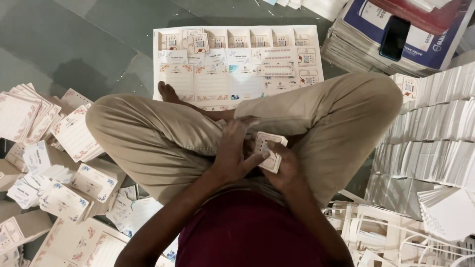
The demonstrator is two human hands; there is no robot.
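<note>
I sit cross-legged on the floor in tan trousers. A small stack of white printed cards point(268, 150) rests in my lap, held from below by my right hand point(286, 170). My left hand point(235, 153) lies over the stack's left side, with its thumb pressed on the top card. Both hands touch the stack. A large printed sheet point(237, 62) with rows of punched card shapes lies flat on the floor beyond my knees.
Piles of loose cards point(54, 158) spread across the floor at left. Tall rows of stacked cards point(435, 128) stand at right, with leftover punched frames point(391, 237) below them. A paper stack with a dark phone point(394, 37) sits at top right.
</note>
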